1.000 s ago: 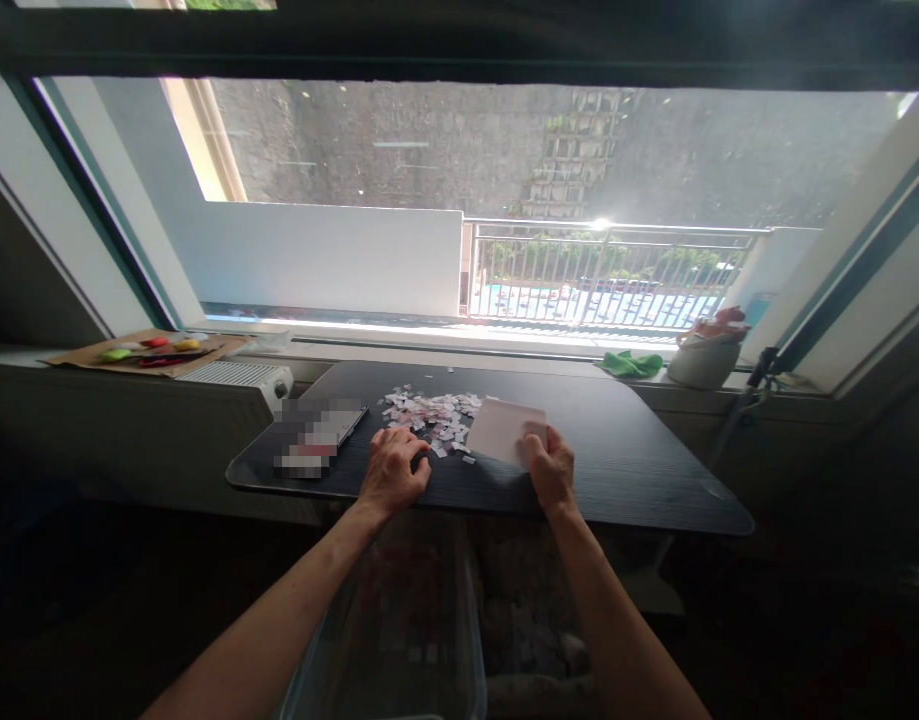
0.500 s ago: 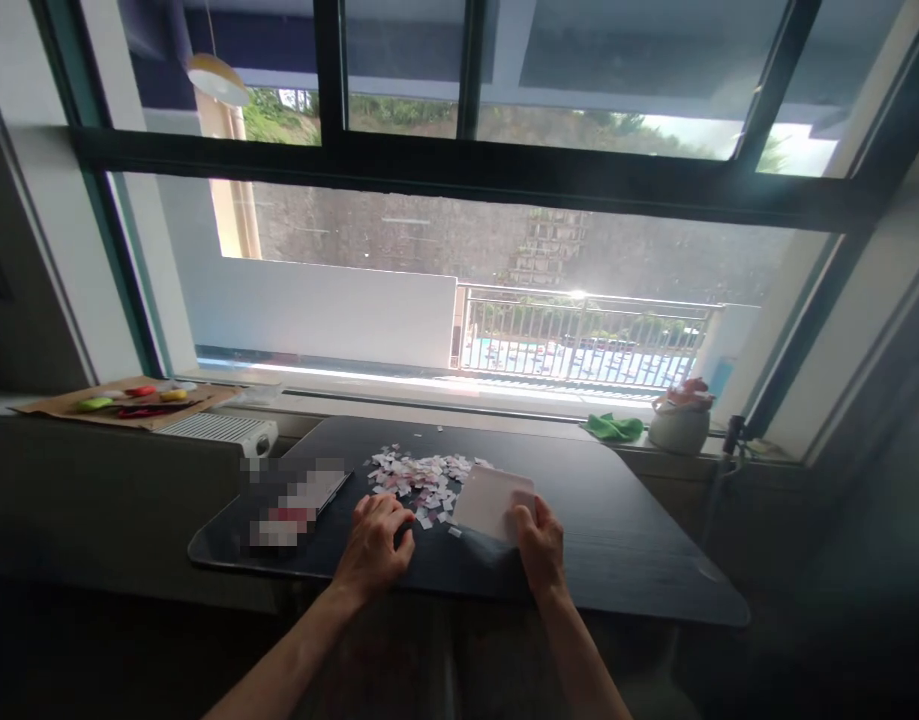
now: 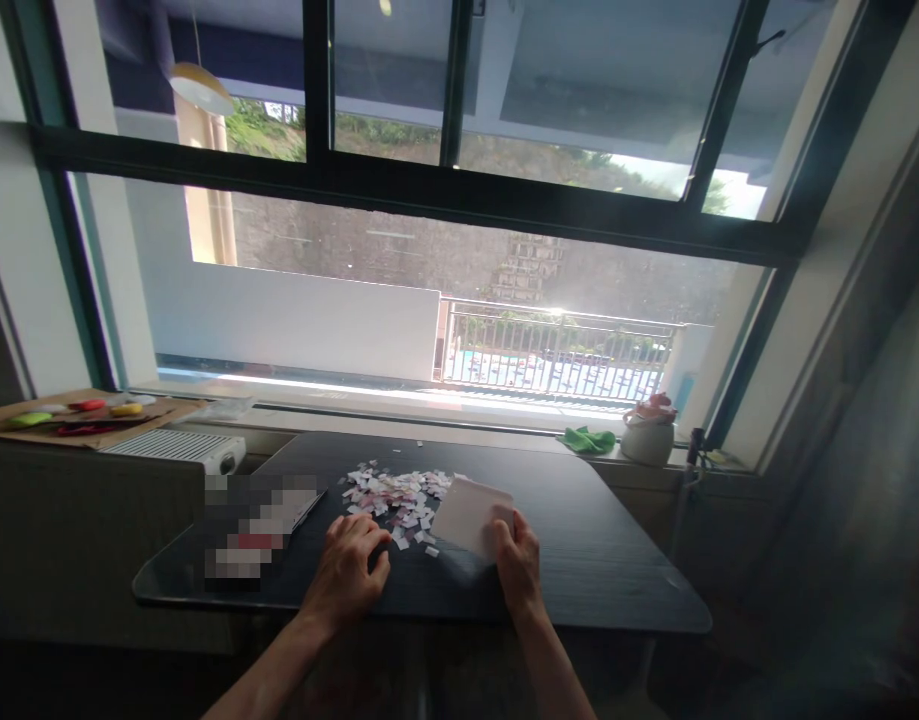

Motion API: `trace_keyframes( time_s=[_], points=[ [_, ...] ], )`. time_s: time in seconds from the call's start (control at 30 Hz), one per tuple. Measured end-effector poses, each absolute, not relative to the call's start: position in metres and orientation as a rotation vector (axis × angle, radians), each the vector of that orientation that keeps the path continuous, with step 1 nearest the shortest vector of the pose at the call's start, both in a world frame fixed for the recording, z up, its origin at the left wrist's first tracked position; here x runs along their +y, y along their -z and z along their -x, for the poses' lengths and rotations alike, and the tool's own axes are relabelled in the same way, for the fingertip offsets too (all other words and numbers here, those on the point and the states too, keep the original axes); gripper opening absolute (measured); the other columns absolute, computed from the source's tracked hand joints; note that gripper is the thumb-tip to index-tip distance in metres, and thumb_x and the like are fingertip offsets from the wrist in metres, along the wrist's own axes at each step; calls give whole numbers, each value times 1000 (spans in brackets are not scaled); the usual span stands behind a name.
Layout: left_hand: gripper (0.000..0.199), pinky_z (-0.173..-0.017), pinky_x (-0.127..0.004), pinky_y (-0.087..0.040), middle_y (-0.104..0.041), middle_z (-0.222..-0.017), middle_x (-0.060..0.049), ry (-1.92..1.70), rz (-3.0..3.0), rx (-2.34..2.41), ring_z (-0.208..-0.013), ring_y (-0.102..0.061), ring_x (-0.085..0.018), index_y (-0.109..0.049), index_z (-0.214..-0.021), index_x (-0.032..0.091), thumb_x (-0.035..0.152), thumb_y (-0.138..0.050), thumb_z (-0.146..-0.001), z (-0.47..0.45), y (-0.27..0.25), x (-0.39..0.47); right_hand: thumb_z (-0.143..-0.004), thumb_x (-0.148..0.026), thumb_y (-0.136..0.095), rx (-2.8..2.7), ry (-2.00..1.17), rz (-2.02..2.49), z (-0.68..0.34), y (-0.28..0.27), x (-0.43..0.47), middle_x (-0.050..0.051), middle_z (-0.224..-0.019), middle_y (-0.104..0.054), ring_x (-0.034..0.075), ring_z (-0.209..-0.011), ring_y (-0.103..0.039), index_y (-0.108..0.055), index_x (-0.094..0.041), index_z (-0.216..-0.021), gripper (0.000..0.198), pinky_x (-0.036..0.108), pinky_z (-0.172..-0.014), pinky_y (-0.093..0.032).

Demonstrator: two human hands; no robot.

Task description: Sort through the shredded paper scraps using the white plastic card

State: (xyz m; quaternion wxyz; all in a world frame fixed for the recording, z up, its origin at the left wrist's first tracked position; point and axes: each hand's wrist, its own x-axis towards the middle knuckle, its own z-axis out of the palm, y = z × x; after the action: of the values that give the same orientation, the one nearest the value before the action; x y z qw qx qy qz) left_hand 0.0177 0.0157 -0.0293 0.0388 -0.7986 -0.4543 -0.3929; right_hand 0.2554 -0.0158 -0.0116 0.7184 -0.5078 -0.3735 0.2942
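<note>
My right hand [image 3: 517,562] grips the near right edge of a pale, translucent flat sheet [image 3: 470,515], thumb on top; some fingers show faintly through it. The sheet is tilted above the dark table [image 3: 586,560], and its left edge overlaps a heap of small cut paper pieces [image 3: 399,495]. White pieces make up most of the heap, some with reddish print. My left hand [image 3: 352,562] rests at the near left side of the heap, fingers bent and thumb apart, with nothing visible in it. One loose paper piece [image 3: 431,551] lies just left of the sheet's near corner.
A blurred-out flat item [image 3: 268,530] lies on the table's left side. Brown paper with colourful objects [image 3: 91,415] and a white heater [image 3: 174,450] are at left. On the sill sit a green cloth [image 3: 588,440] and a pale pot [image 3: 648,440]. A window [image 3: 399,190] stands behind.
The whole view has shifted and tilted slightly, so the table appears lower and further left. Both hands, the sheet and the paper heap keep nearly the same positions relative to each other.
</note>
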Motion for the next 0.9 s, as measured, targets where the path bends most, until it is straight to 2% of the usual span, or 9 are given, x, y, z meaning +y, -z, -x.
trace_keyframes(
  time_s=[0.2, 0.33, 0.43, 0.63, 0.9],
  points=[
    [17, -102, -52, -40, -68, -88, -4, 1206, 2454, -1404, -100, -61, -27, -69, -84, 23, 18, -53, -78, -19, 31, 16, -68, -53, -73, -825, -737, 1013, -255, 14, -11, 3, -84, -73, 22, -78, -71, -65, -20, -91, 42, 32, -66, -56],
    [17, -102, -52, -40, -68, -88, -4, 1215, 2457, -1401, -101, -61, -27, -68, -84, 23, 18, -53, -77, -18, 31, 16, -61, -60, -77, -735, -829, 1022, -259, 7, -12, 4, -93, -73, 26, -82, -73, -61, -23, -102, 57, 32, -55, -58],
    [18, -102, -53, -40, -68, -88, -4, 1212, 2468, -1396, -101, -62, -27, -68, -85, 23, 18, -53, -78, -18, 30, 16, -60, -56, -77, -687, -870, 1050, -263, 3, -14, 3, -91, -72, 26, -82, -72, -61, -24, -102, 55, 32, -49, -59],
    [17, -103, -50, -40, -68, -88, -4, 1215, 2451, -1397, -101, -62, -26, -68, -84, 24, 18, -53, -78, -18, 28, 14, -62, -39, -74, -765, -890, 1037, -264, 9, -13, 3, -86, -73, 24, -73, -71, -61, -21, -101, 44, 30, -49, -58],
    [18, -102, -53, -39, -68, -88, -5, 1216, 2468, -1405, -102, -61, -27, -68, -84, 23, 20, -52, -78, -18, 31, 16, -62, -33, -71, -831, -821, 1079, -263, 13, -15, 3, -83, -73, 23, -69, -70, -63, -19, -100, 41, 29, -47, -56]
  ],
)
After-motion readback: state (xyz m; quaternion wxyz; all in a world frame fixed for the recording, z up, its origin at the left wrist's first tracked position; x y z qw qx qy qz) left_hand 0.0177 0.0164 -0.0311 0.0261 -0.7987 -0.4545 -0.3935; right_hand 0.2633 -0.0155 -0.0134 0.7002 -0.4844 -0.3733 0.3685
